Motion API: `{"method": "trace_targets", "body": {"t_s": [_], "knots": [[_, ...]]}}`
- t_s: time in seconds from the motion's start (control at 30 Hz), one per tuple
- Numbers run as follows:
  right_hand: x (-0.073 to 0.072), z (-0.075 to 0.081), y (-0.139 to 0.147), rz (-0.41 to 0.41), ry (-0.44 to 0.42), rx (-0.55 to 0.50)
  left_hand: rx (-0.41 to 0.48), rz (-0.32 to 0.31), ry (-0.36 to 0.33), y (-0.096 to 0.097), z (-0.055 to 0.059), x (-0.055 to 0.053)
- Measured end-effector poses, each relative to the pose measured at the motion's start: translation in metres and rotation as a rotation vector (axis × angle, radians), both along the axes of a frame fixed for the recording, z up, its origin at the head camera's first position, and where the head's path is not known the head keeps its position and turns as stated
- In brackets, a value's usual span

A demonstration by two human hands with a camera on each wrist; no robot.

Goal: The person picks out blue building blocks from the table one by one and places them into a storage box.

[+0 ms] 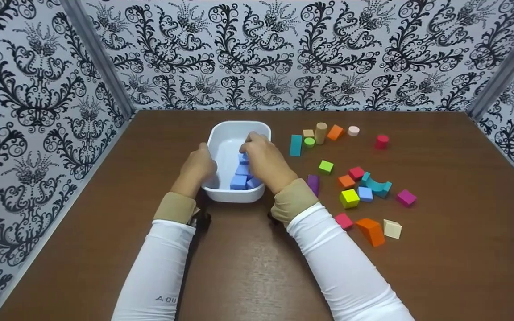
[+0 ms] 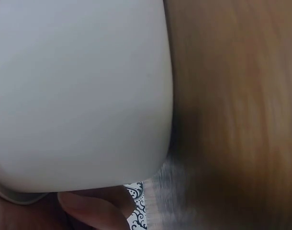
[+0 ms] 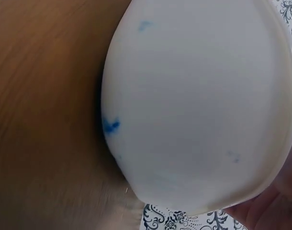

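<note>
A white plastic tub (image 1: 234, 196) stands on the brown table, its wall filling much of both wrist views. The left hand (image 1: 199, 166) grips the tub's left rim, with curled fingers (image 2: 95, 211) showing beyond the wall in the left wrist view. Over the right rim reaches the right hand (image 1: 266, 162), its curled fingers pinching a blue block (image 1: 243, 158) inside the tub. More blue blocks (image 1: 238, 182) lie along the tub's right side, partly hidden by this hand.
Right of the tub are scattered coloured blocks: a teal rectangle (image 1: 296, 145), a wooden cylinder (image 1: 321, 133), a yellow cube (image 1: 349, 199), a blue block (image 1: 365, 194), a teal arch (image 1: 377, 186), an orange wedge (image 1: 371, 232) and several others. Patterned walls (image 1: 257, 53) border the table.
</note>
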State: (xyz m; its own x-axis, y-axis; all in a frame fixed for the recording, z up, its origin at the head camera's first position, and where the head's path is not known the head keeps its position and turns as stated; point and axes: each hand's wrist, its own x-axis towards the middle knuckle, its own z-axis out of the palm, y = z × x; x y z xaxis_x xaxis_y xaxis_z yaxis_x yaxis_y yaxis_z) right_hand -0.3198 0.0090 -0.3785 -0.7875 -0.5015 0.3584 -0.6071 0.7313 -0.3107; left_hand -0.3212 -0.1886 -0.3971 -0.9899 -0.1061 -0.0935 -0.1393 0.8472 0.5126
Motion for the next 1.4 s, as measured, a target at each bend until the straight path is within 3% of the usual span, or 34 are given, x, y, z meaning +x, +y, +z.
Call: {"method": "trace_targets", "body": {"t_s": [0.27,0.53,0.77,1.4], "knots": [[-0.0021,-0.0014,0.0028,-0.025,-0.076,0.049,0.023,0.010,-0.009,0.0012,0.0014,0.0010],[-0.0032,-0.0016,0.0032,-0.014,-0.082,0.081,0.039,0.014,-0.022,0.0017,0.0039,0.0019],[-0.0020,0.0031,0.0047,-0.018,-0.164,0.075,0.035,0.012,-0.027,0.0013,0.0027,0.0009],[-0.0015,0.0062,0.0063,-0.016,-0.212,0.061,0.023,0.003,0.000,0.0000,0.0010,-0.0004]]}}
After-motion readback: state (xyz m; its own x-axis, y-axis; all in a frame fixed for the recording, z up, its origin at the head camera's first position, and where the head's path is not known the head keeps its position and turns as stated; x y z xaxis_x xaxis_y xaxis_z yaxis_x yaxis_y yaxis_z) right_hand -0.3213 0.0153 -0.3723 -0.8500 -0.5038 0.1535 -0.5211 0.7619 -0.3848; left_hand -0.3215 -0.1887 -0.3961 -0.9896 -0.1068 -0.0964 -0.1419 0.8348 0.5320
